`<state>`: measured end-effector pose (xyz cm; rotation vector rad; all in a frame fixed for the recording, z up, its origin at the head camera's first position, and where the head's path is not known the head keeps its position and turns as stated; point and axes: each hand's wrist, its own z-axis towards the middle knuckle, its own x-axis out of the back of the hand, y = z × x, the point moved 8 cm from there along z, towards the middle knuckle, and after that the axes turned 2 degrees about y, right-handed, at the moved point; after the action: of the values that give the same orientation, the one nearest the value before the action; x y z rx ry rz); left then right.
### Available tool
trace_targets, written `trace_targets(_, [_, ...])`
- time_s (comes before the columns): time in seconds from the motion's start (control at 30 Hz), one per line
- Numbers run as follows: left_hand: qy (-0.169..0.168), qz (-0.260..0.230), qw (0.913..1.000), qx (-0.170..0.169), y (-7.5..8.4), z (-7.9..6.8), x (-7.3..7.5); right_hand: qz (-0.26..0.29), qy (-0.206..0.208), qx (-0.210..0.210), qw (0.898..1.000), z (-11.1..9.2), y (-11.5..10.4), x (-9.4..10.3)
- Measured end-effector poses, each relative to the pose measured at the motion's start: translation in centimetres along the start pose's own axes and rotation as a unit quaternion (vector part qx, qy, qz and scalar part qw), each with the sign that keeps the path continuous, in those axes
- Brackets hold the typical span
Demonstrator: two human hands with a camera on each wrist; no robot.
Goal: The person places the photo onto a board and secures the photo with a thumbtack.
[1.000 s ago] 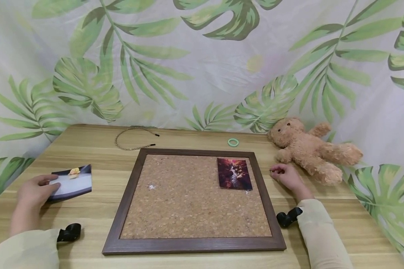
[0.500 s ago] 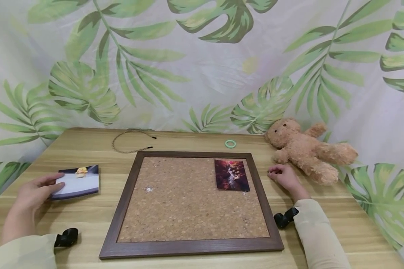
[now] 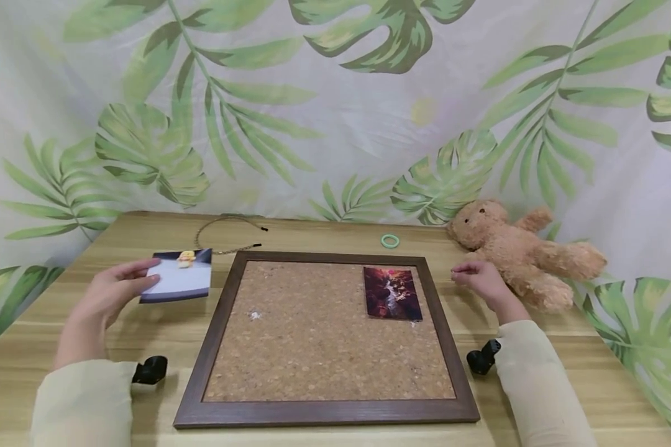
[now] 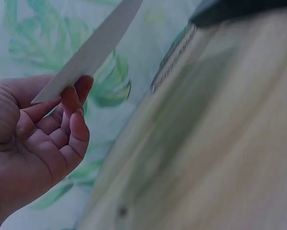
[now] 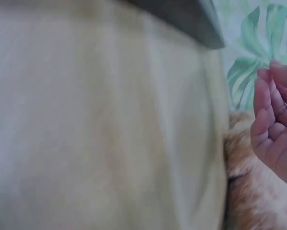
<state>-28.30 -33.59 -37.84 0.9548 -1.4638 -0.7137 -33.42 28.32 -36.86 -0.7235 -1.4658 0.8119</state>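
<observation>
My left hand pinches a photo by its left edge, between thumb and fingers. It shows a small yellow figure on a pale ground with dark bands. In the left wrist view the photo appears from its whitish back, tilted above the table. A cork board in a brown frame lies flat in the middle, bearing a dark red picture of a stream at its upper right. Right of the board, my right hand holds thumb and fingertips together on a tiny object, too small to make out.
A brown teddy bear lies at the back right, close behind my right hand. A thin chain-like headband and a green ring lie along the table's back edge. A leaf-patterned cloth hangs behind the wooden table.
My left hand has carried the photo right and away from me, toward the board's upper left corner. The right hand has risen slightly, fingertips still together. The head view shifted a little.
</observation>
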Motion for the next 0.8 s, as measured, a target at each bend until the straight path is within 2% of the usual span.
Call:
trace_targets(0.2, [-0.043, -0.022, 0.9981, -0.039, 3.7, 0.8, -3.6, 0.041, -0.013, 0.012, 0.999, 1.0, -2.2, -0.9])
trace_targets(0.47, [-0.065, -0.039, 0.9949, -0.066, 6.4, 2.1, -8.8, 0.093, -0.019, 0.011, 0.995, 1.8, -4.4, -2.9])
trace_targets(0.63, [-0.076, -0.042, 0.994, -0.066, 7.0, 2.7, -11.4, 0.108, -0.03, 0.017, 0.994, 2.2, -5.4, -4.4])
trace_targets(0.73, [-0.077, -0.041, 0.9944, -0.061, 6.8, 2.7, -12.2, 0.11, -0.036, 0.027, 0.993, 2.3, -5.7, -5.3])
trace_targets(0.8, [-0.075, -0.041, 0.9945, -0.059, 6.7, 2.7, -12.6, 0.125, -0.04, 0.042, 0.99, 3.1, -5.1, -5.9])
